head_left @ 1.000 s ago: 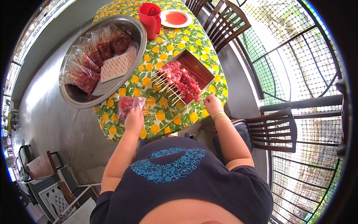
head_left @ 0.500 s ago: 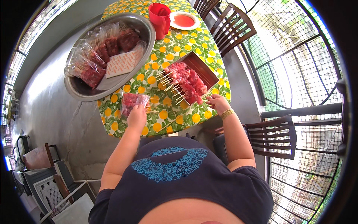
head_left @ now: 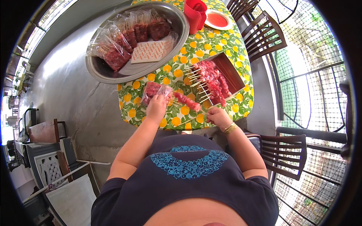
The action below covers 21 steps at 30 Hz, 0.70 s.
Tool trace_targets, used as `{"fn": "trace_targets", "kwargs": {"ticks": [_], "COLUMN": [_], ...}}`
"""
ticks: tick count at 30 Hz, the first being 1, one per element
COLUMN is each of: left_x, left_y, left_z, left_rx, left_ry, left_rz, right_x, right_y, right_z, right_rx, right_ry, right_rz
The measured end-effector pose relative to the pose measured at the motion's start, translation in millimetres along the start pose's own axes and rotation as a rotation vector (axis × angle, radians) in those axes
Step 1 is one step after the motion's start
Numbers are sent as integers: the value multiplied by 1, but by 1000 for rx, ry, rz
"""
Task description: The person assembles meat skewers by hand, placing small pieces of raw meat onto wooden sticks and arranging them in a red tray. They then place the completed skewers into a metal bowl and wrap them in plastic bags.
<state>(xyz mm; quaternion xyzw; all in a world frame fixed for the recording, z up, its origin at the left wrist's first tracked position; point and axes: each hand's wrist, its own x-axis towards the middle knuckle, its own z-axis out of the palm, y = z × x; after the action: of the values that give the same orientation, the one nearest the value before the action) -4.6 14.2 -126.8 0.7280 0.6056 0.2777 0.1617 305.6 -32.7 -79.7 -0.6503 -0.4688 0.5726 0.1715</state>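
My left hand (head_left: 157,107) pinches the edge of a clear plastic bag (head_left: 151,90) lying near the table's front edge. Red raw meat is inside it, and a few bare stick ends jut out on its right. In my right hand (head_left: 219,117) is the stick end of a meat skewer (head_left: 187,101), its meat pointing left at the bag's opening. Whether its tip is inside the bag I cannot tell. Just beyond that hand, several more raw meat skewers (head_left: 214,81) lie piled in a reddish-brown rectangular box (head_left: 234,77), their sticks poking over its left side.
A large oval metal basin (head_left: 101,71) at the back left holds several bagged bundles of skewers (head_left: 117,56) and a patterned white packet (head_left: 151,51). Behind stand a red pitcher (head_left: 195,19) and a plate (head_left: 218,19) with a red surface. Wooden chairs (head_left: 264,35) flank the table's right side.
My right hand has drawn a skewer away from the box and brought it left and nearer, toward the bag. My left hand still grips the bag. The whole view has shifted.
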Motion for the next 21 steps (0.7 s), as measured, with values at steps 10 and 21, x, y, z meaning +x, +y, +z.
{"fn": "trace_targets", "kwargs": {"ticks": [10,21], "left_x": [-6,-15], "left_y": [-7,-7], "left_z": [6,22], "left_rx": [90,93], "left_ry": [14,29], "left_rz": [121,120], "right_x": [97,95], "right_y": [-46,-82], "right_z": [75,87], "right_rx": [-355,-717], "right_ry": [-29,215], "right_rz": [-218,-268]}}
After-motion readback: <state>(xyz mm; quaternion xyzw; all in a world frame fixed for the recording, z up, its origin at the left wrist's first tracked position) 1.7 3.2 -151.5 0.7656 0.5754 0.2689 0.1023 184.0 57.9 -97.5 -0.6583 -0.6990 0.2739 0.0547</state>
